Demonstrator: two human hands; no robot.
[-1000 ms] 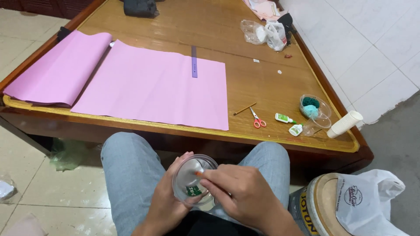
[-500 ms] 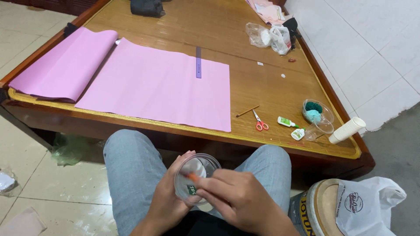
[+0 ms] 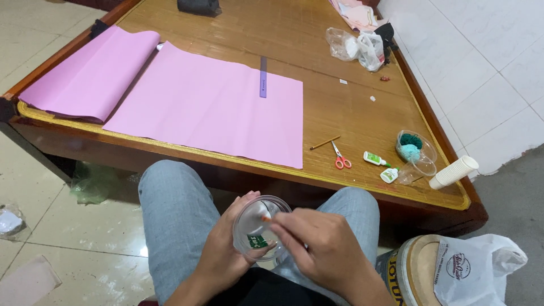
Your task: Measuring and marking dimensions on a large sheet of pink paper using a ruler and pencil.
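I see a clear round plastic cup [image 3: 258,229] w/ a green label patch and a small orange bit inside. Two pale pink paper sheets [image 3: 209,105] on the brown woven-mat table [image 3: 317,39]; purple plastic ruler [image 3: 263,76]; red-handled small scissors [image 3: 341,158]; teal yarn pom-poms [image 3: 410,148]; grey-blue jeans [image 3: 175,209].

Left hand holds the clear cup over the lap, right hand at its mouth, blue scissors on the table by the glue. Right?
One error: the scissors are red-handled, not blue, as the head view shows. The rest stands: left hand holds the cup, right hand at its mouth, glue nearby.

Ruler [image 3: 263,77] on paper sheet [image 3: 212,107], scissors [image 3: 340,158] right, glue bottles [image 3: 382,167] beyond
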